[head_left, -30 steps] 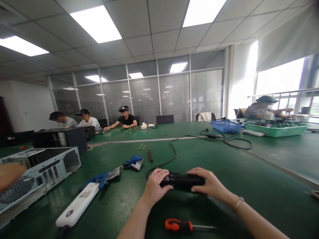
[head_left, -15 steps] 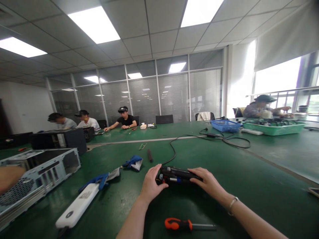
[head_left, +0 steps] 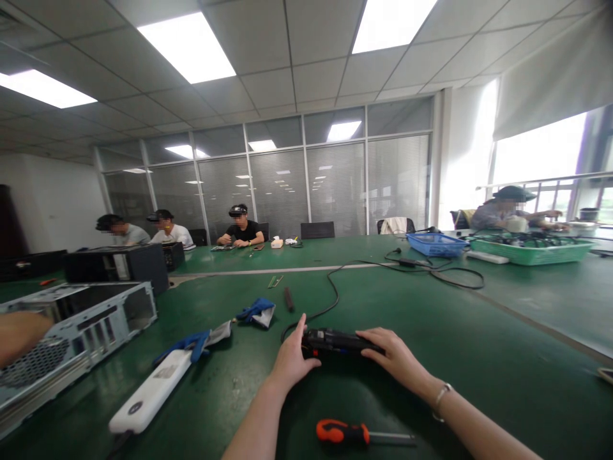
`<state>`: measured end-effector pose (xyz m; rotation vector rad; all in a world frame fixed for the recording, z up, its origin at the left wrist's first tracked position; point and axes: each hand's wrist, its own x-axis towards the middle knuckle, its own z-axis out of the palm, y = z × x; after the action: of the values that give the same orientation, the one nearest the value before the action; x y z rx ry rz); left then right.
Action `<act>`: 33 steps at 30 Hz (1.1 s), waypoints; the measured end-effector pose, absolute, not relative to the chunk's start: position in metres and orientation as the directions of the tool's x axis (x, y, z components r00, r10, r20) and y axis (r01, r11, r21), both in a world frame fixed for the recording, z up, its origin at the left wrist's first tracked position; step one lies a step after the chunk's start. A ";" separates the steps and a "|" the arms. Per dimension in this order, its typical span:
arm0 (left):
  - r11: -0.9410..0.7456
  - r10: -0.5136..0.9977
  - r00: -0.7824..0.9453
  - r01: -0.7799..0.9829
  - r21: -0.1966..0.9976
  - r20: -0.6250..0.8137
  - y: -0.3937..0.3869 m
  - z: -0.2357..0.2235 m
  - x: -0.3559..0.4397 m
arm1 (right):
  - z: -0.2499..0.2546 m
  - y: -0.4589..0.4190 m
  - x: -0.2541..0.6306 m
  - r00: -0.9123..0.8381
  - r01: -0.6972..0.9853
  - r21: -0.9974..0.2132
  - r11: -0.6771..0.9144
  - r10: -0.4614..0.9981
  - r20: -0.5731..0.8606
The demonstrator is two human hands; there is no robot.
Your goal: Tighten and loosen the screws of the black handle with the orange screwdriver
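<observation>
A long black corded device (head_left: 335, 341) with a two-part casing lies on the green table in front of me; I cannot tell its exact kind. Bits of red and blue show along the seam on its near side. My left hand (head_left: 293, 352) grips its left end, thumb in front and fingers behind. Over the right end, my right hand (head_left: 393, 355) has its fingers closed on the upper casing. A black cord (head_left: 334, 306) runs from behind the left end. Nearer to me lies a screwdriver (head_left: 342, 432) with an orange and black handle, its shaft pointing right.
To the left are a white power strip (head_left: 152, 391), blue-grey gloves (head_left: 256, 313) and a metal computer case (head_left: 110, 326) with someone's arm (head_left: 22, 335) over it. A dark bar (head_left: 288, 299) lies ahead. Blue (head_left: 435, 245) and green (head_left: 531, 250) baskets stand far right. Several people sit around.
The upper casing has come down closer to the lower one, and the silver and blue parts inside are now mostly covered. My right hand has shifted slightly left and down with it.
</observation>
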<state>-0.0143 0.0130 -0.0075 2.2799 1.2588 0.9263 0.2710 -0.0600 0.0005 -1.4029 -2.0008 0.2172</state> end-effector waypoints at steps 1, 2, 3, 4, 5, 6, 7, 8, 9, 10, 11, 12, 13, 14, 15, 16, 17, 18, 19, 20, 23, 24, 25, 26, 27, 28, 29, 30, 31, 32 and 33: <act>-0.533 0.846 0.384 0.597 0.600 0.369 0.013 -0.007 -0.015 | 0.001 -0.060 0.271 -0.200 0.768 -0.493 0.410 0.883 0.424; -0.538 0.843 0.388 0.593 0.599 0.373 0.013 -0.007 -0.015 | 0.001 -0.060 0.271 -0.206 0.764 -0.495 0.413 0.884 0.418; -0.545 0.838 0.396 0.589 0.596 0.375 0.013 -0.006 -0.016 | 0.001 -0.060 0.271 -0.212 0.760 -0.500 0.415 0.886 0.413; -0.554 0.832 0.408 0.584 0.593 0.376 0.013 -0.005 -0.016 | 0.001 -0.060 0.271 -0.217 0.755 -0.506 0.417 0.887 0.406; -0.563 0.826 0.420 0.579 0.589 0.377 0.012 -0.004 -0.017 | 0.001 -0.060 0.272 -0.222 0.750 -0.512 0.419 0.888 0.401; -0.572 0.820 0.431 0.574 0.586 0.377 0.012 -0.004 -0.017 | 0.002 -0.060 0.272 -0.226 0.745 -0.517 0.421 0.889 0.398; -0.579 0.814 0.440 0.570 0.583 0.379 0.011 -0.003 -0.017 | 0.002 -0.060 0.273 -0.229 0.741 -0.521 0.424 0.889 0.397; -0.585 0.810 0.447 0.567 0.580 0.379 0.011 -0.002 -0.017 | 0.002 -0.060 0.273 -0.231 0.738 -0.522 0.427 0.888 0.398; -0.592 0.805 0.455 0.564 0.576 0.381 0.010 -0.001 -0.017 | 0.002 -0.060 0.273 -0.234 0.738 -0.521 0.429 0.887 0.399; -0.600 0.798 0.464 0.561 0.569 0.384 0.010 -0.001 -0.017 | 0.002 -0.060 0.274 -0.237 0.738 -0.518 0.431 0.886 0.400; -0.611 0.790 0.476 0.558 0.561 0.387 0.009 0.000 -0.016 | 0.002 -0.060 0.274 -0.239 0.740 -0.514 0.433 0.884 0.401; -0.622 0.781 0.489 0.554 0.553 0.389 0.009 0.000 -0.016 | 0.002 -0.060 0.274 -0.241 0.743 -0.510 0.435 0.883 0.402; -0.634 0.771 0.502 0.549 0.546 0.391 0.009 0.000 -0.016 | 0.002 -0.060 0.274 -0.243 0.745 -0.505 0.436 0.882 0.403; -0.642 0.764 0.512 0.543 0.540 0.392 0.008 0.000 -0.016 | 0.002 -0.060 0.274 -0.246 0.747 -0.501 0.437 0.881 0.403; -0.649 0.758 0.520 0.539 0.536 0.395 0.008 0.000 -0.016 | 0.002 -0.060 0.274 -0.247 0.749 -0.497 0.438 0.881 0.404; -0.654 0.753 0.523 0.536 0.533 0.398 0.008 0.000 -0.016 | 0.003 -0.060 0.274 -0.247 0.751 -0.494 0.438 0.880 0.405; -0.658 0.751 0.523 0.535 0.530 0.404 0.008 0.000 -0.016 | 0.003 -0.060 0.274 -0.247 0.754 -0.490 0.438 0.880 0.406; -0.660 0.749 0.521 0.535 0.528 0.409 0.008 0.000 -0.016 | 0.003 -0.061 0.273 -0.247 0.757 -0.485 0.438 0.879 0.409; -0.659 0.751 0.516 0.537 0.527 0.413 0.008 0.000 -0.016 | 0.004 -0.061 0.273 -0.246 0.760 -0.479 0.438 0.877 0.412; -0.655 0.754 0.510 0.541 0.527 0.414 0.008 0.000 -0.016 | 0.004 -0.061 0.272 -0.246 0.764 -0.473 0.438 0.876 0.414; -0.632 0.774 0.491 0.558 0.538 0.400 0.006 0.002 -0.015 | 0.005 -0.062 0.269 -0.234 0.783 -0.456 0.423 0.880 0.414; -0.622 0.782 0.483 0.563 0.544 0.393 0.005 0.003 -0.014 | 0.006 -0.062 0.268 -0.228 0.790 -0.451 0.415 0.882 0.413; -0.614 0.788 0.477 0.566 0.551 0.388 0.005 0.005 -0.014 | 0.007 -0.062 0.267 -0.224 0.795 -0.446 0.410 0.883 0.412; -0.607 0.794 0.473 0.564 0.560 0.382 0.004 0.006 -0.013 | 0.007 -0.063 0.266 -0.223 0.799 -0.443 0.407 0.884 0.410; -0.600 0.798 0.472 0.560 0.571 0.375 0.003 0.008 -0.014 | 0.008 -0.063 0.266 -0.223 0.801 -0.441 0.404 0.886 0.407; -0.593 0.802 0.473 0.554 0.584 0.365 0.003 0.010 -0.014 | 0.009 -0.064 0.266 -0.227 0.801 -0.441 0.404 0.888 0.401; -0.587 0.804 0.478 0.545 0.598 0.353 0.003 0.011 -0.015 | 0.010 -0.064 0.266 -0.233 0.799 -0.444 0.405 0.890 0.391; -0.582 0.805 0.485 0.535 0.612 0.342 0.003 0.013 -0.017 | 0.011 -0.064 0.266 -0.241 0.796 -0.449 0.406 0.893 0.380; -0.579 0.804 0.493 0.523 0.625 0.333 0.002 0.014 -0.018 | 0.011 -0.065 0.267 -0.247 0.792 -0.456 0.406 0.896 0.369; -0.582 0.799 0.504 0.511 0.633 0.327 0.003 0.015 -0.019 | 0.012 -0.065 0.267 -0.252 0.789 -0.461 0.406 0.898 0.361; -0.590 0.791 0.517 0.499 0.635 0.328 0.003 0.016 -0.021 | 0.012 -0.065 0.267 -0.254 0.788 -0.463 0.407 0.899 0.357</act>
<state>-0.0205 0.0029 0.0159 2.2934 1.0538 0.8366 0.2673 -0.0652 0.0117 -1.4295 -2.0953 0.2538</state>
